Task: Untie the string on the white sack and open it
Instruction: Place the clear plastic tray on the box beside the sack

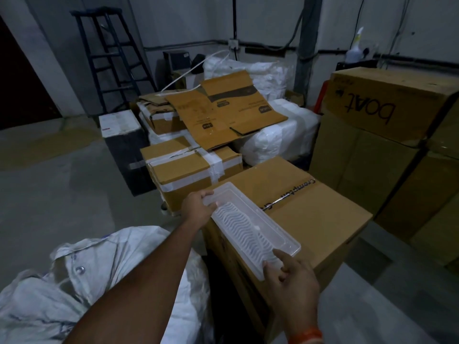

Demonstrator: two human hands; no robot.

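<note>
The left hand [198, 206] grips the far end of a clear plastic tray [250, 227], fingers curled over its rim; the right hand [290, 276] pinches the near end, thumb beneath and fingers laid across the ribbed floor. So both grips are closed on the tray, not on anything belonging to the task. The tray rests flat on top of a brown cardboard box [310, 214], its long axis running from near right to far left.

The white sack [82, 279] lies on the floor at lower left, just beside that box and under the left forearm — neither hand touches it. It slumps in crumpled folds, its length seeming to run from the lower left corner up toward the box. I cannot make out a string or a tied mouth, so which way the opening points is unclear.

The risks, as I judge them: the tray sits close to the box's near edge, and a careless release could tip it off onto the sack. In this dim light, reaching down without first finding the knot could mean tugging at loose fabric instead — or pulling a knot tighter.
</note>
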